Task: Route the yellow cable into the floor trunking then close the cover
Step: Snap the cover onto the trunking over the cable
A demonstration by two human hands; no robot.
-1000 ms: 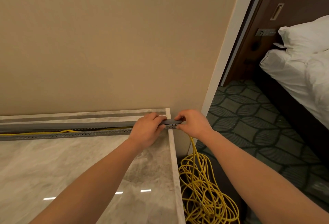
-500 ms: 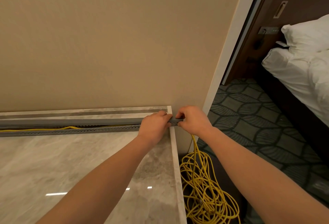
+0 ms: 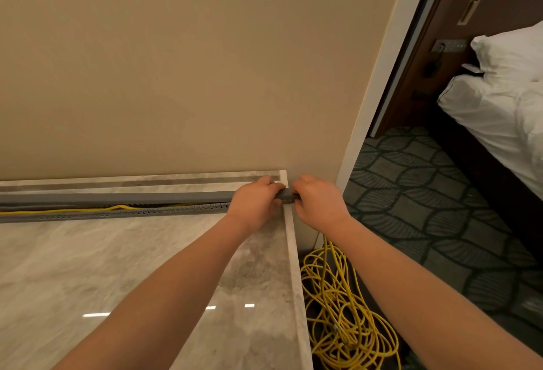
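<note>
Our left hand (image 3: 255,203) has slid right along the long grey plastic floor trunking (image 3: 117,216) and now sits just beside our right hand (image 3: 318,203), with only a short grey bit showing between them. Both hands curl their fingers (image 3: 271,186) over that end and seem to pinch the cover (image 3: 147,197) down, though the fingertips are hidden. The thin yellow cable (image 3: 117,208) lies in the open channel to the left, so we think closing has only begun here.

The left forearm (image 3: 164,287) and right forearm (image 3: 411,275) are bare along all their visible length; the left hand (image 3: 255,203) and right hand (image 3: 318,203) are bare too.
</note>
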